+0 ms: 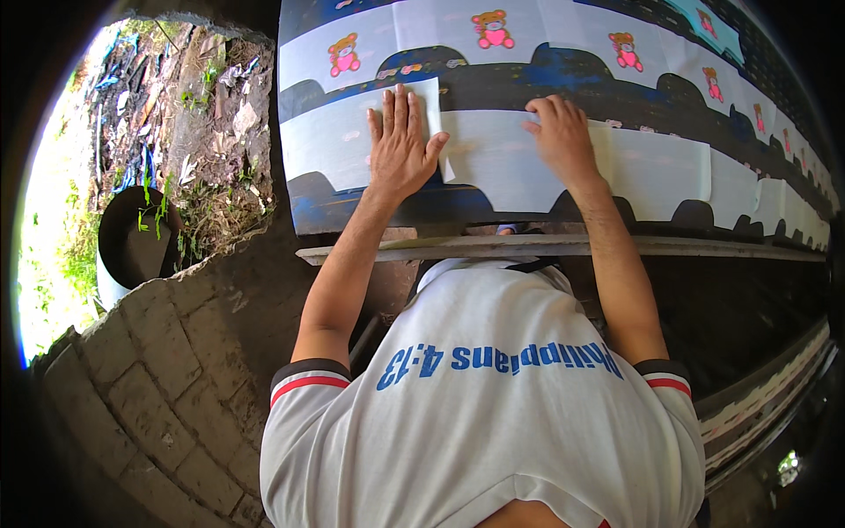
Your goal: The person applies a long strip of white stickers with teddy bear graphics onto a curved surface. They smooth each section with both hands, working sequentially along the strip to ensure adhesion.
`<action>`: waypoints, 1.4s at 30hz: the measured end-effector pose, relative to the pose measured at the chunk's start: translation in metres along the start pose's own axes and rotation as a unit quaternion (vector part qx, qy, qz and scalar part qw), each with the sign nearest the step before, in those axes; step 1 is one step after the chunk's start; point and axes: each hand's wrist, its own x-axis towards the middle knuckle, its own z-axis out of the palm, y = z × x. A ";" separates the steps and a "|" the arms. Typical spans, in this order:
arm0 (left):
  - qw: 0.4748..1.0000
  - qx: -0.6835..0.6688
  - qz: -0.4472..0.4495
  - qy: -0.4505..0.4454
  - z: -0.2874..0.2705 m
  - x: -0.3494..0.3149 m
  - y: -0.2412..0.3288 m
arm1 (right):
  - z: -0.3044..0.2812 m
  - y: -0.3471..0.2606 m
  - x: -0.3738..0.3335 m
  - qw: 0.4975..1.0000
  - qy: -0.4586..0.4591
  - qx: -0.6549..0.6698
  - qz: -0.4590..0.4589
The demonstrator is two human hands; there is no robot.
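My left hand (401,148) lies flat, fingers stretched, on a white cut cloth panel (321,141) at the near left of a long dark printing table (493,81). Beside that hand, a raised flap of white cloth (431,110) stands up at the panel's right edge. My right hand (563,141) rests over the neighbouring white panel (493,163), its fingers bent and the thumb apart from them. I see nothing held in it. These near panels have curved cut-outs along their edges and bear faint pale marks.
Farther back lies a row of white panels with printed teddy bears holding pink hearts (495,37). More panels run off to the right. A wooden rail (563,246) edges the table's near side. At left are a brick floor (167,378), a dark round container (136,238) and littered ground.
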 end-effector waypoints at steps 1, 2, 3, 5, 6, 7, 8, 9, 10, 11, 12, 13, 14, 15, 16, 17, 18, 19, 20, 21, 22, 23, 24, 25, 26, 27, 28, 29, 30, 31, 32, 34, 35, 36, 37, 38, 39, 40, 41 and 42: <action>1.000 -0.003 -0.006 -0.005 0.004 0.005 0.006 | -0.001 0.003 -0.001 1.000 -0.014 0.002 -0.010; 1.000 -0.005 -0.014 -0.009 0.005 0.009 0.009 | -0.002 0.007 -0.001 0.999 -0.028 0.003 -0.021; 1.000 -0.008 -0.022 -0.012 0.005 0.013 0.009 | -0.004 0.010 -0.001 0.999 -0.042 0.005 -0.031; 0.999 -0.015 -0.024 -0.022 0.002 0.011 0.005 | -0.007 0.015 0.003 0.995 -0.038 0.046 -0.084; 0.998 -0.034 -0.033 -0.030 0.001 0.011 0.004 | -0.011 0.017 0.004 0.989 -0.057 0.092 -0.097; 0.997 -0.054 -0.043 -0.036 0.000 0.013 0.007 | -0.016 0.020 0.004 0.981 -0.077 0.137 -0.111; 0.997 -0.046 -0.053 -0.038 0.000 0.015 0.011 | -0.024 0.022 0.001 0.974 -0.085 0.178 -0.110; 0.996 -0.039 -0.062 -0.041 0.001 0.017 0.015 | -0.030 0.024 -0.003 0.970 -0.116 0.191 -0.091; 0.996 -0.033 -0.072 -0.041 0.002 0.019 0.018 | -0.035 0.030 -0.005 0.965 -0.148 0.201 -0.074; 0.996 -0.021 -0.083 -0.033 0.005 0.020 0.022 | -0.041 0.036 -0.007 0.959 -0.179 0.212 -0.057; 0.995 -0.008 -0.094 -0.026 0.010 0.021 0.029 | -0.048 0.044 -0.009 0.956 -0.192 0.216 -0.047; 0.994 0.003 -0.105 -0.019 0.015 0.022 0.035 | -0.057 0.053 -0.009 0.953 -0.205 0.221 -0.037; 0.995 -0.004 -0.100 -0.023 0.016 0.023 0.044 | -0.065 0.062 -0.011 0.949 -0.219 0.224 -0.026; 0.997 -0.010 -0.080 -0.022 0.018 0.024 0.054 | -0.072 0.070 -0.013 0.945 -0.232 0.227 -0.031; 0.998 -0.016 -0.059 -0.021 0.022 0.026 0.064 | -0.079 0.077 -0.015 0.941 -0.246 0.230 -0.036; 0.999 -0.024 -0.040 -0.019 0.025 0.026 0.076 | -0.088 0.078 -0.015 0.936 -0.262 0.232 -0.042; 0.997 -0.079 0.007 -0.012 0.030 0.024 0.089 | -0.097 0.078 -0.017 0.934 -0.262 0.237 -0.048; 0.989 -0.136 0.057 -0.005 0.030 0.023 0.107 | -0.108 0.076 -0.021 0.936 -0.259 0.229 -0.061; 0.986 -0.127 0.099 -0.041 0.019 0.022 0.133 | -0.118 0.074 -0.025 0.939 -0.256 0.220 -0.073; 0.980 -0.120 0.142 -0.077 0.001 0.020 0.163 | -0.129 0.070 -0.030 0.941 -0.254 0.210 -0.083; 0.973 -0.158 0.169 -0.009 -0.011 0.014 0.186 | -0.139 0.065 -0.033 0.944 -0.250 0.199 -0.084; 0.967 -0.183 0.174 -0.030 -0.014 0.005 0.192 | -0.147 0.063 -0.037 0.943 -0.252 0.208 -0.064; 0.960 -0.208 0.180 -0.052 -0.016 -0.003 0.195 | -0.154 0.062 -0.041 0.942 -0.255 0.216 -0.045; 0.952 -0.234 0.186 -0.072 -0.018 -0.011 0.200 | -0.161 0.063 -0.043 0.940 -0.257 0.223 -0.026; 0.941 -0.275 0.200 0.007 -0.035 -0.018 0.210 | -0.164 0.068 -0.046 0.938 -0.265 0.222 -0.026; 0.941 -0.294 0.165 -0.024 -0.047 -0.029 0.212 | -0.166 0.075 -0.049 0.936 -0.274 0.222 -0.026; 0.939 -0.312 0.132 -0.057 -0.060 -0.042 0.209 | -0.169 0.080 -0.053 0.934 -0.279 0.222 -0.025; 0.935 -0.328 0.098 -0.091 -0.069 -0.052 0.201 | -0.169 0.085 -0.055 0.921 -0.311 0.234 -0.002; 0.939 -0.325 0.086 -0.075 -0.075 -0.059 0.190 | -0.169 0.089 -0.056 0.907 -0.342 0.245 0.022; 0.941 -0.323 0.075 -0.061 -0.081 -0.065 0.178 | -0.168 0.091 -0.057 0.891 -0.371 0.256 0.048; 0.943 -0.321 0.065 -0.050 -0.087 -0.068 0.166 | -0.167 0.090 -0.057 0.891 -0.371 0.256 0.059; 0.951 -0.304 -0.029 -0.048 -0.104 -0.066 0.137 | -0.161 0.088 -0.054 0.888 -0.374 0.256 0.076; 0.944 -0.326 -0.051 -0.015 -0.103 -0.063 0.115 | -0.154 0.088 -0.054 0.897 -0.335 0.274 0.085; 0.931 -0.344 -0.119 0.002 -0.101 -0.057 0.096 | -0.144 0.088 -0.053 0.905 -0.297 0.291 0.092; 0.925 -0.353 -0.137 0.040 -0.092 -0.050 0.073 | -0.134 0.088 -0.048 0.911 -0.258 0.308 0.096; 0.899 -0.392 -0.187 0.052 -0.087 -0.042 0.055 | -0.125 0.084 -0.038 0.922 -0.234 0.293 0.097; 0.917 -0.344 -0.194 0.065 -0.092 -0.028 0.048 | -0.115 0.081 -0.031 0.929 -0.214 0.281 0.114; 0.898 -0.381 -0.212 0.059 -0.081 -0.018 0.030 | -0.106 0.078 -0.023 0.934 -0.196 0.268 0.129; 0.878 -0.417 -0.229 0.054 -0.068 -0.008 0.012 | -0.097 0.075 -0.015 0.940 -0.178 0.255 0.143; 0.887 -0.396 -0.230 0.053 -0.057 0.003 0.001 | -0.087 0.076 -0.009 0.929 -0.167 0.276 0.182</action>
